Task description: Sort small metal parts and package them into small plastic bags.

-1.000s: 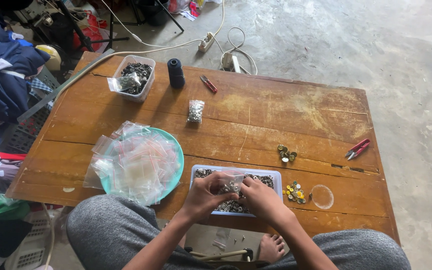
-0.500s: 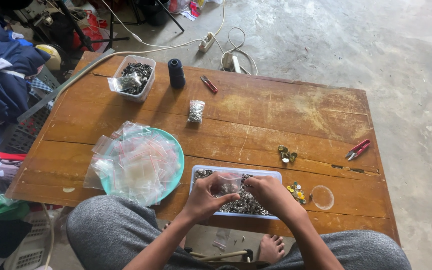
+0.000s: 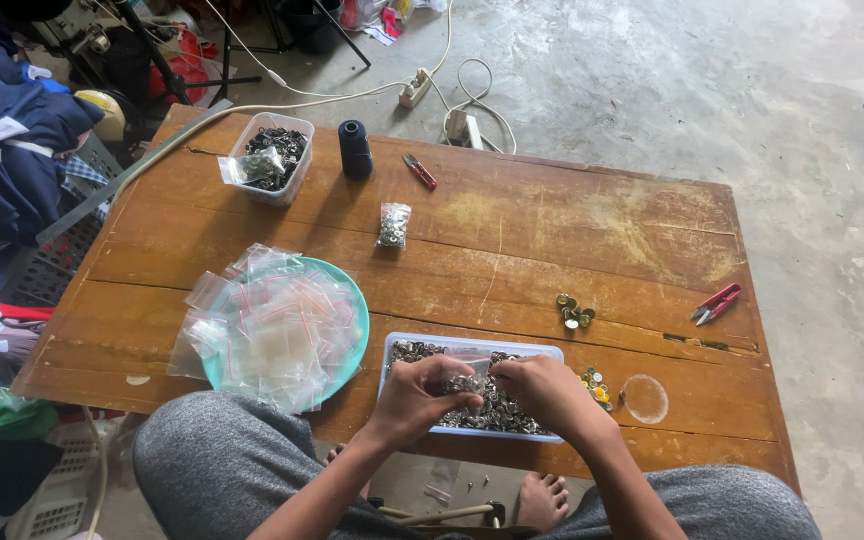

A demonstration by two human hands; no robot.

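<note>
You're mid-fill at lower centre — left hand point(image 3: 414, 398) and right hand point(image 3: 542, 392) both pinch a small bag point(image 3: 464, 376) over the tray point(image 3: 472, 345) of studs — next, seemingly, sealing it squarely.

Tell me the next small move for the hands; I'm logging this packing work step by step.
Probably press the small clear bag shut. Both the left hand and right hand pinch it over the blue tray of metal pieces, and it already seems to hold some pieces.

Worn wooden table point(image 3: 572, 240), clear glossy plastic bags point(image 3: 277, 325).
</note>
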